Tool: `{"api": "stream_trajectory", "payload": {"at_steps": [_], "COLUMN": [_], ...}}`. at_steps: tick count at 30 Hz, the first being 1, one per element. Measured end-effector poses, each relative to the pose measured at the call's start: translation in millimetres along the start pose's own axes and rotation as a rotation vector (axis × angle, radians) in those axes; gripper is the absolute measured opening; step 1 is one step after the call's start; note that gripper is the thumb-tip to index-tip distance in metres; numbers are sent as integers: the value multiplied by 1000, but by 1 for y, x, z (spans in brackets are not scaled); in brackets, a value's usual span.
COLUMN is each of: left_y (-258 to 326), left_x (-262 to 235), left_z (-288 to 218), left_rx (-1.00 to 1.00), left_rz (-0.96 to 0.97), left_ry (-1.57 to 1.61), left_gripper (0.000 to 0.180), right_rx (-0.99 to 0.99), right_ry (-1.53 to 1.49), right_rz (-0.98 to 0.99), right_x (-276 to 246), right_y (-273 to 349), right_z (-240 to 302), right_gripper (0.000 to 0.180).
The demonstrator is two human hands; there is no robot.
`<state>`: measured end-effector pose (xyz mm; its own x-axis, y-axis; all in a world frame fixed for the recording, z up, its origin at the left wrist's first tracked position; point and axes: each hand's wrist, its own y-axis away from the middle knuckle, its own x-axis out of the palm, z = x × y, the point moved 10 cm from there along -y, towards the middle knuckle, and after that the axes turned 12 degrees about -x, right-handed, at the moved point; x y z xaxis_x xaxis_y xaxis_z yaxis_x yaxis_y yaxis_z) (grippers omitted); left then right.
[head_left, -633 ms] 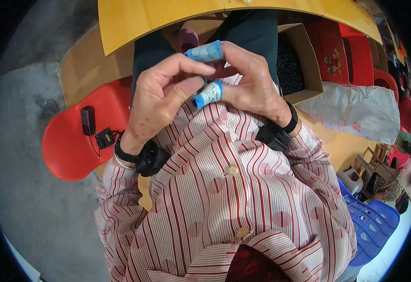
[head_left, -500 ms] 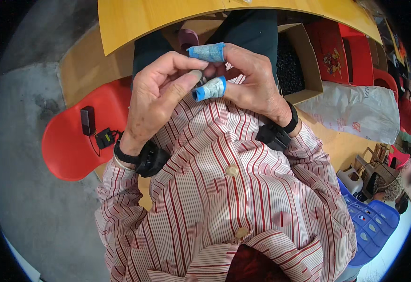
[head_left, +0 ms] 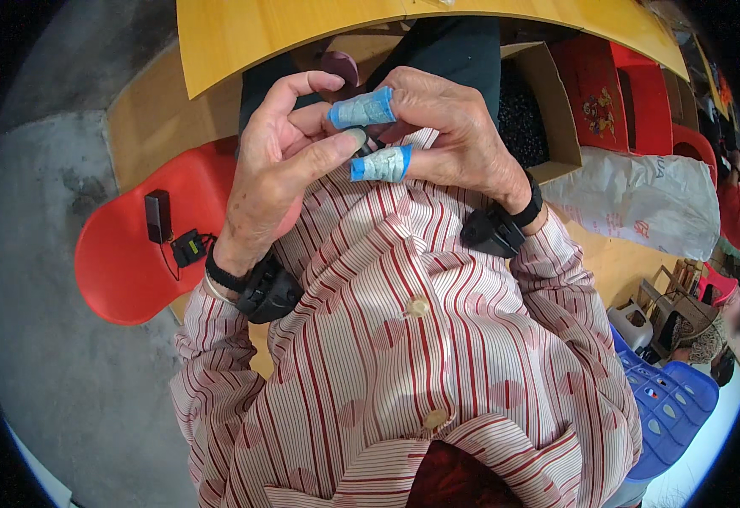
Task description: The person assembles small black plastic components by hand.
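Close together above my lap, my left hand and my right hand meet at a small dark piece, mostly covered by fingers; its kind cannot be made out. My right hand pinches it between thumb and index finger. Blue-edged pale wrapping covers both: one wrap on the index finger, another wrap on the thumb. My left thumb, its tip greyish, presses at the piece with other fingers bent behind it. The left index finger is lifted away from the thumb.
A yellow tabletop curves beyond my hands. On the right stand a cardboard box of small dark pieces, a white plastic sack and a blue plastic seat. A red chair at left holds black devices.
My left index finger has lifted away from the right index finger and bent upward. The right hand has tilted slightly, its wrapped index finger shifting left and down.
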<state>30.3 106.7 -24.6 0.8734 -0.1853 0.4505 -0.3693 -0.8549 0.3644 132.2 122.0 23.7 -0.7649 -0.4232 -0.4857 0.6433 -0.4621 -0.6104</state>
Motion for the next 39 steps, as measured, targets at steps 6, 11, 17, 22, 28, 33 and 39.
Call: {"api": "stream_trajectory", "payload": {"at_steps": [6,11,17,22,28,33,39], "left_y": [-1,-3,-2,-3,-4,-6,-8], "left_x": [-2,5,-9,-4,7,1,-4], "left_z": [3,10,33,37,26,35,45], "left_rx": [-8,-131,-364,-453,-362,-329,-370], "left_rz": [-19,75,130,194,204,203,182], "left_ry": [-44,2,-96,-186,-226,-157,-212], "left_gripper": [47,41,37,45,51,43,51], "right_rx": [-49,-1,3,18,16,44,46], "right_ry": [-43,-69,-160,-236,-270,-231,-207], "right_rz": [-24,9,98,171,217,231,254], "right_x": [4,5,13,23,32,36,43], "right_y": [-3,-3,-4,-3,0,5,11], "right_z": [-2,-5,-7,-7,-8,-12,-14], "right_gripper": [34,32,32,31,30,27,33]}}
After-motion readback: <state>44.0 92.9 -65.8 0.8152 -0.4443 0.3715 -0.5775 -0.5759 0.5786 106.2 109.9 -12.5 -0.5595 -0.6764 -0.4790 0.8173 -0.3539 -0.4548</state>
